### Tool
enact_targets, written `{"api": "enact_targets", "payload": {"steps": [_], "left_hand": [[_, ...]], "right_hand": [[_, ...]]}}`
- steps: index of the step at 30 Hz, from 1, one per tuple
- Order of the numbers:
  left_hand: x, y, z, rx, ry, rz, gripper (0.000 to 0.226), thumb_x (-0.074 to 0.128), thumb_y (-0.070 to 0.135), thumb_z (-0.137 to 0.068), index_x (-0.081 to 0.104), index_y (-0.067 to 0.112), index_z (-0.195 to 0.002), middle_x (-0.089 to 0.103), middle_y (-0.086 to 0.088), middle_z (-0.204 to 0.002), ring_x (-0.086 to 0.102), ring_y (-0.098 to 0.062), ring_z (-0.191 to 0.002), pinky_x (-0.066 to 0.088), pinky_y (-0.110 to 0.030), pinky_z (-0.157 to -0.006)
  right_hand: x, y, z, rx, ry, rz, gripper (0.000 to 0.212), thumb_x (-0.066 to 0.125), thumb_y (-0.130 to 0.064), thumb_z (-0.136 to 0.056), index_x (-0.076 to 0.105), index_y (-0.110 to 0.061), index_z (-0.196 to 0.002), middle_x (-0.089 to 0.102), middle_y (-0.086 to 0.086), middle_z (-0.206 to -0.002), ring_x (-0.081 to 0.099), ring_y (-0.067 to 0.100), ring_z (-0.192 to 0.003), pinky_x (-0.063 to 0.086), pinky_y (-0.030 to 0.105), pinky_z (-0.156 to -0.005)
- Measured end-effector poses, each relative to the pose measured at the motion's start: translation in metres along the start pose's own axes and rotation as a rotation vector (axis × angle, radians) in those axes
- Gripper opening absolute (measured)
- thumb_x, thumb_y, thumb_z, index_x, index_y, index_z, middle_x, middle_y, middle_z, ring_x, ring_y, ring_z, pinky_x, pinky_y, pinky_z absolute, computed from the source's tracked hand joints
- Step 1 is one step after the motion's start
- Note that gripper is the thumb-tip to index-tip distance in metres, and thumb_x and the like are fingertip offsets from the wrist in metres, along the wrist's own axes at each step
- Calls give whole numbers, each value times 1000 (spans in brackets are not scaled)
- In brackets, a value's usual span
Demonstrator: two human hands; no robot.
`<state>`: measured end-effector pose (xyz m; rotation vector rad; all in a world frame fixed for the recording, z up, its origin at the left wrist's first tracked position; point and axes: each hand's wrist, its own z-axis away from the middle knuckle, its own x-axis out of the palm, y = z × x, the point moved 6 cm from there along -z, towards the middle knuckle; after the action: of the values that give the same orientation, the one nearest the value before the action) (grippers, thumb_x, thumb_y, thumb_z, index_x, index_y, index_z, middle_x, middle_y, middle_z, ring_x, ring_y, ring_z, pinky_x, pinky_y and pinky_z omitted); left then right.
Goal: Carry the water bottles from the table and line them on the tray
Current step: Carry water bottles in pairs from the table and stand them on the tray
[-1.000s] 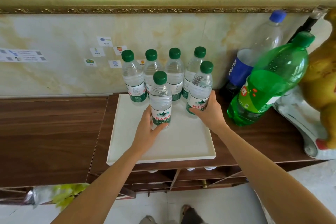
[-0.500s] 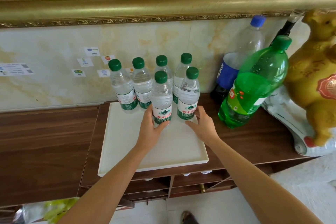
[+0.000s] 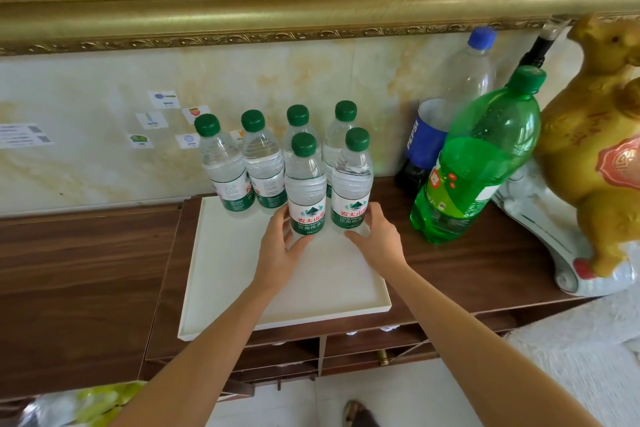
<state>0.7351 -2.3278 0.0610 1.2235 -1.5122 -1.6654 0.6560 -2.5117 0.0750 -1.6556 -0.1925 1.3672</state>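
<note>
From the head camera, a person is standing at a dark wooden sideboard (image 3: 86, 281), setting two water bottles onto a white tray (image 3: 221, 274). The left hand (image 3: 280, 253) is curling round the base of the left front bottle (image 3: 305, 184); the right hand (image 3: 375, 239) is cupping the foot of the right front bottle (image 3: 351, 180). Four more green-capped bottles (image 3: 242, 163) are standing in a row at the tray's far edge, just behind.

To finish well, both hands are probably best kept low on the bottles, nudging them snug and square against the back row before letting go.

The front labels are carrying red and green Chinese characters, reading roughly 农夫山泉. Beside the tray, a blue-labelled bottle (image 3: 446, 121) is showing "PEPSI", next to a large green soda bottle (image 3: 478, 163). Small picture cards (image 3: 162, 100) on the wall are too small to read with confidence.
</note>
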Motion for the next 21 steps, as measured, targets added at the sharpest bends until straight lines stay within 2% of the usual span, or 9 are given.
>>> {"api": "enact_targets", "payload": {"steps": [2, 4, 11, 14, 18, 21], "left_hand": [[1, 1, -1, 10, -16, -11, 67, 70, 10, -85, 37, 18, -142, 52, 3, -140, 50, -8, -128, 41, -23, -108], [1, 1, 0, 17, -30, -20, 66, 69, 11, -86, 36, 21, -143, 52, 6, -139, 50, -4, -127, 40, -22, -108], [5, 3, -3, 18, -90, -93, 71, 65, 12, -90, 28, 18, -150, 45, 2, -148, 45, -11, -134, 36, -36, -114], [5, 4, -4, 7, -102, -106, 72, 64, 10, -91, 25, 18, -151, 43, 3, -150, 43, -11, -135, 35, -37, -114], [5, 5, -4, 15, -115, -122, 72, 64, 9, -90, 26, 20, -150, 43, 9, -146, 44, -8, -133, 36, -37, -114], [4, 4, -4, -1, -94, -109, 71, 65, 7, -89, 28, 18, -149, 45, 6, -145, 47, -10, -131, 37, -40, -113]], "right_hand": [[-1, 0, -1, 2, -2, 0, 53, 73, -27, -81, 43, -14, -123, 63, 6, -126, 60, 30, -111, 50, 41, -87], [-2, -1, 0, 1, 2, -3, 52, 74, -28, -80, 44, -15, -121, 64, 6, -125, 60, 30, -111, 50, 40, -86], [-4, -1, -1, -1, 4, -46, 50, 77, -25, -78, 47, -16, -118, 65, 4, -124, 61, 25, -111, 50, 36, -85], [-5, -3, 1, -2, 9, -54, 49, 78, -25, -77, 48, -16, -115, 66, 4, -122, 61, 25, -110, 51, 38, -85], [-3, -2, 1, -3, 22, -71, 49, 78, -25, -77, 49, -17, -115, 66, 4, -122, 62, 26, -110, 48, 33, -82], [-2, -2, 1, -7, 35, -75, 52, 78, -25, -77, 48, -17, -119, 65, 5, -125, 61, 27, -112, 50, 37, -86]]}}
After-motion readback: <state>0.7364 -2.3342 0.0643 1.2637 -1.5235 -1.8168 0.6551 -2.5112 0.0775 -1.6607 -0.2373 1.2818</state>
